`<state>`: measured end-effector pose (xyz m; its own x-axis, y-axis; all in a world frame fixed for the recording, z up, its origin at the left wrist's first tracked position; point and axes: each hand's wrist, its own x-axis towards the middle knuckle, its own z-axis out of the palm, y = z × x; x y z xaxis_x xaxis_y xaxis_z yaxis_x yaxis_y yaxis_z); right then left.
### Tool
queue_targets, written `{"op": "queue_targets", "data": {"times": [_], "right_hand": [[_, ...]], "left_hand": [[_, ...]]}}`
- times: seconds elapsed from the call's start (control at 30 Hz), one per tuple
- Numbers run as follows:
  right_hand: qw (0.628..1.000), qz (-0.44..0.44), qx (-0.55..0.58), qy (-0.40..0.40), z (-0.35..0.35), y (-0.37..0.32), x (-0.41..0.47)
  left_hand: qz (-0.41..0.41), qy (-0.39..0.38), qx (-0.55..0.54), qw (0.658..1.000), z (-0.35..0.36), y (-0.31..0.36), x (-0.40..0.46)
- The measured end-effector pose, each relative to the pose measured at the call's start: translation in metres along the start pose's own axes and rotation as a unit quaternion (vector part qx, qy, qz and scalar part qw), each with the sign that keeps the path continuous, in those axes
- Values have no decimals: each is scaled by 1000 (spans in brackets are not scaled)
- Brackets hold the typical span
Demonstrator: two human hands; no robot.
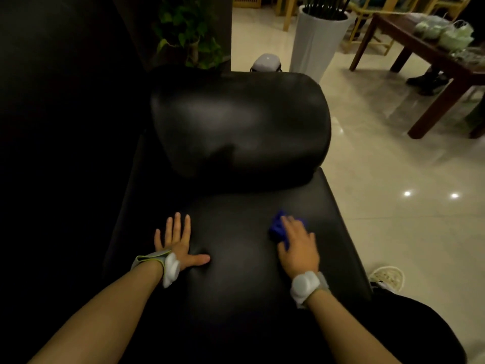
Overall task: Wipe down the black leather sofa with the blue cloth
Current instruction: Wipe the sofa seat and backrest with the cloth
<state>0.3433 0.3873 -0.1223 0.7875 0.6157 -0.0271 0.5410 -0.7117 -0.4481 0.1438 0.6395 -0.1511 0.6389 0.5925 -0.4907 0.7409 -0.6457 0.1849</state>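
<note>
Sofa: one black leather sofa [236, 271], seat running from the near edge away to one rounded black leather cushion [238, 127] at its far end.
Cloth: one small bunched blue cloth [278, 228], on the seat toward its right edge; long axis running roughly from near to far, mostly covered by the hand.
Hands: two. Left hand [178, 243] lies flat on the seat near its left edge, fingers straight and spread, thumb out to the right, holding nothing. Right hand [298, 248] lies on top of the cloth, pressing it to the leather; fingers blurred, so whether they curl round it cannot be told.
Wristbands: two grey bands with white discs [304, 286], one on each wrist.
Floor: glossy cream tiled floor [393, 179] along the sofa's right edge.
Beyond the sofa: one white tall planter [315, 40], one dark wooden table [433, 53], one green leafy plant [189, 30].
</note>
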Motion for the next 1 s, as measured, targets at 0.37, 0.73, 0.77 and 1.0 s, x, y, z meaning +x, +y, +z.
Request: {"op": "queue_targets", "data": {"times": [0.37, 0.73, 0.77, 1.0], "right_hand": [[995, 90, 36, -25, -44, 70, 7], [997, -64, -37, -18, 1, 41, 6], [994, -92, -58, -32, 3, 41, 9], [995, 80, -55, 20, -35, 105, 42]], "left_hand": [[105, -55, -42, 992, -12, 92, -44], [58, -66, 32, 996, 35, 164, -33], [53, -60, 28, 996, 37, 164, -31], [41, -28, 32, 998, 56, 159, -18]]}}
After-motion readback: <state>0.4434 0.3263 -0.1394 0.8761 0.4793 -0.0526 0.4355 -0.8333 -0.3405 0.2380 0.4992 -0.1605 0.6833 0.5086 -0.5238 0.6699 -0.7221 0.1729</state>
